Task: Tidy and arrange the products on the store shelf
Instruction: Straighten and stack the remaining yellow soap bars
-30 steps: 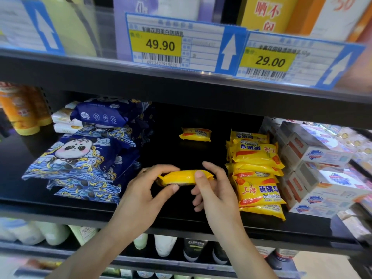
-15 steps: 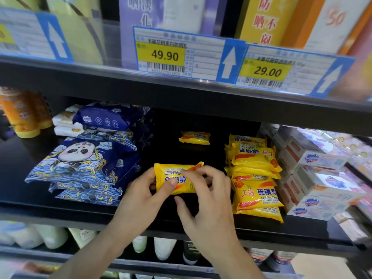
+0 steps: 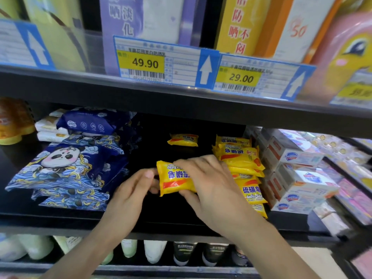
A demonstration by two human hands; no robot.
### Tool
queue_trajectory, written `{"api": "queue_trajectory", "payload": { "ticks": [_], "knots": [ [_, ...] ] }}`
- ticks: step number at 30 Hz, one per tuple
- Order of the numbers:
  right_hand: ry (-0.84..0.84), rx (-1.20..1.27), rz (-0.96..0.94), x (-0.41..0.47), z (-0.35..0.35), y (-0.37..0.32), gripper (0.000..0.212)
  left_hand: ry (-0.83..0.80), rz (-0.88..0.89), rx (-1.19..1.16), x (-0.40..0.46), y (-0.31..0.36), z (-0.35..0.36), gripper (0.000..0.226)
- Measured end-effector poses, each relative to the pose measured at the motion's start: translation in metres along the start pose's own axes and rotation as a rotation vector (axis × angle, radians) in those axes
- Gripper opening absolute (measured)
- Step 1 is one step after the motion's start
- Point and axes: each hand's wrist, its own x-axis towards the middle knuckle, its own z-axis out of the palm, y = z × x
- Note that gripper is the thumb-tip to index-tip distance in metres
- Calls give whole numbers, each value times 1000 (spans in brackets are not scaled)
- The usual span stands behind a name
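Observation:
A yellow soap packet (image 3: 173, 181) with red stripe and upside-down print is held above the black shelf (image 3: 141, 218). My left hand (image 3: 131, 195) pinches its left edge with thumb and fingers. My right hand (image 3: 211, 186) lies over its right half, fingers curled round it. Just to the right stands a stack of the same yellow soap packets (image 3: 244, 168). One more yellow packet (image 3: 183, 139) lies alone at the back of the shelf.
Blue panda-print wipe packs (image 3: 66, 170) are piled on the left, with orange bottles (image 3: 12, 121) beyond them. White boxed soaps (image 3: 298, 172) stand on the right. Price tags (image 3: 157, 61) hang on the shelf above. Bottles (image 3: 155, 252) fill the shelf below.
The packet turned from edge-on to face-up and rose a little. My right hand slid over its top right half; my left hand moved to its left edge.

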Motion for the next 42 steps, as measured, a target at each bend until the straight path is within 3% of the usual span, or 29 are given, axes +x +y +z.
{"api": "queue_trajectory", "payload": {
  "ticks": [7, 12, 24, 35, 37, 40, 42],
  "knots": [
    [-239, -197, 188, -19, -65, 69, 59, -27, -19, 62, 0, 0, 2, 50],
    [-294, -182, 183, -28, -67, 87, 54, -39, -32, 83, 0, 3, 4, 49],
    [-248, -166, 229, -32, -49, 91, 54, -33, -51, 118, -3, 3, 5, 50],
    [-300, -253, 243, -31, -60, 75, 68, -27, -69, 123, -5, 9, 4, 51],
    [-263, -252, 223, -30, -61, 70, 64, -33, -67, 149, -5, 10, 4, 45],
    [-151, -180, 170, -21, -60, 61, 49, -22, -57, 179, -4, 11, 5, 13],
    [-137, -137, 136, -8, -57, 53, 42, -17, -22, 243, -5, 8, 6, 24]
  ]
}}
